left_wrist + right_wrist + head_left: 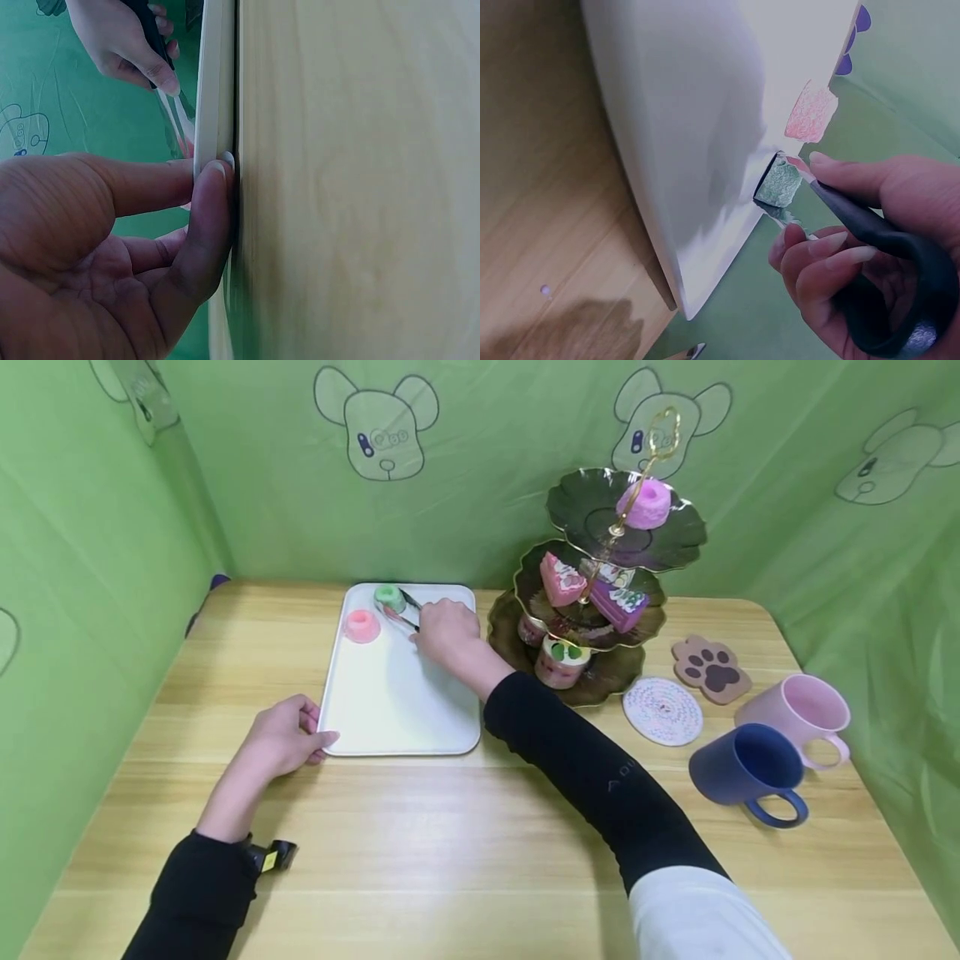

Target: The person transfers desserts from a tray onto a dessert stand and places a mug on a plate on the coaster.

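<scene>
My right hand [450,631] grips black-handled tongs [855,217] over the far part of a white tray [397,693]. The tong tips stand on either side of a small green ring-shaped cake [388,598], which sits on the tray near its far edge. How firmly they press it, I cannot tell. Just left of and nearer than the green one lies a pink ring-shaped cake [362,626]. At the tray's near left corner my left hand [281,737] pinches the rim between thumb and fingers, seen close up in the left wrist view.
A three-tier stand [600,610] with toy cakes and dessert cups rises right of the tray, beside my right forearm. Farther right are a round coaster [663,711], a paw-shaped coaster [711,668], a pink mug [795,714] and a blue mug [742,766]. Green cloth walls surround the table.
</scene>
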### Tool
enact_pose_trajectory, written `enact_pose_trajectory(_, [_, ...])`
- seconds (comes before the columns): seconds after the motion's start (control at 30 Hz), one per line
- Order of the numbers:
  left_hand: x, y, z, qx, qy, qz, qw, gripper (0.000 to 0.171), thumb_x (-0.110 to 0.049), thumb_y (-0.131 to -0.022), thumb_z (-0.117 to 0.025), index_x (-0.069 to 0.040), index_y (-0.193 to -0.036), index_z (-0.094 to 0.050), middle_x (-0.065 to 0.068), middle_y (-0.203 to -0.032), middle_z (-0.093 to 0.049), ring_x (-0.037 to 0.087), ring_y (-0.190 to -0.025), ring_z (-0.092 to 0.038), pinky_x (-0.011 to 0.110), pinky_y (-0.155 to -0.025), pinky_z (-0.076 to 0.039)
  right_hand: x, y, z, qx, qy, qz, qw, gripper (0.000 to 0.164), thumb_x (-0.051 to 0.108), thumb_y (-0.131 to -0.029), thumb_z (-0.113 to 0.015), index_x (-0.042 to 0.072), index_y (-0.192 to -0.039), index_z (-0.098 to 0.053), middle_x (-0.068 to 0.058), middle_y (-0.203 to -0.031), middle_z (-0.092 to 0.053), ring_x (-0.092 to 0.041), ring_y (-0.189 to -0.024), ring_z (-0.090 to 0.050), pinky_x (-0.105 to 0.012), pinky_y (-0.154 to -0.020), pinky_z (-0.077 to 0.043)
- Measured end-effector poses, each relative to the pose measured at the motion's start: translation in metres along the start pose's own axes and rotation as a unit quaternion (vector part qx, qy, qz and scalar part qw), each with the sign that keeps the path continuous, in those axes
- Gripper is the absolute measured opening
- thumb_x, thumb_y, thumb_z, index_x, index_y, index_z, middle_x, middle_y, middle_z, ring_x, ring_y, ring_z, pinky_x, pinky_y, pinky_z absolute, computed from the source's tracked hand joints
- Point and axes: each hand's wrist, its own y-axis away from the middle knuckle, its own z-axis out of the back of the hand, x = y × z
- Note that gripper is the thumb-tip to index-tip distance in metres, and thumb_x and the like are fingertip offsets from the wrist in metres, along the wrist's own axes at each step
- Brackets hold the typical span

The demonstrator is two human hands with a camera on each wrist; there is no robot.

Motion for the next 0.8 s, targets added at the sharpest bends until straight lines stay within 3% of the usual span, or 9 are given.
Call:
enact_pose_trajectory(0.2, [0.003,-0.001,-0.003,0.003,0.0,0.002,1.0,0.033,-0.008,-0.1,-0.073,0.008,-0.119,-0.052,0.019,-0.104,-0.061,0.015,-0.073,-0.073,0.031,-0.067,-0.066,-0.007,0.007,-0.002,0.009,0.001,0.012,1.0,0.047,0.053,-0.104,-0.063,0.01,-0.123,-0.069,-0.01,-0.112,-0.069,-0.027,-0.099,-0.068,-0.039,-0.074,-0.061])
enact_pose_trajectory(0.33, [0.004,-0.001,-0.003,0.004,-0.005,-0.002,1.0,0.033,-0.009,-0.1,-0.074,0.008,-0.117,-0.052,0.019,-0.103,-0.061,0.014,-0.073,-0.073,0.031,-0.066,-0.066,-0.01,0.023,0.003,0.003,0.006,0.025,1.0,0.047,0.054,-0.104,-0.064,0.01,-0.12,-0.068,-0.011,-0.106,-0.069,-0.027,-0.093,-0.068,-0.039,-0.071,-0.061])
enact_pose_trajectory(0.67, [0.003,-0.001,0.0,0.003,-0.001,-0.01,0.9999,0.032,-0.006,-0.1,-0.073,0.008,-0.116,-0.051,0.02,-0.103,-0.061,0.015,-0.072,-0.074,0.03,-0.064,-0.066,-0.032,0.097,0.046,-0.055,0.022,0.092,0.994,0.053,0.054,-0.104,-0.062,0.01,-0.134,-0.064,-0.01,-0.093,-0.069,-0.029,-0.08,-0.068,-0.044,-0.058,-0.058])
enact_pose_trajectory(0.8, [0.002,-0.002,-0.001,0.005,0.001,-0.009,1.0,0.032,-0.007,-0.1,-0.073,0.008,-0.117,-0.051,0.02,-0.104,-0.061,0.015,-0.073,-0.074,0.03,-0.065,-0.066,-0.051,0.129,0.064,-0.099,0.006,0.129,0.987,0.047,0.05,-0.104,-0.066,0.008,-0.124,-0.067,-0.007,-0.079,-0.064,-0.029,-0.072,-0.066,-0.045,-0.056,-0.056])
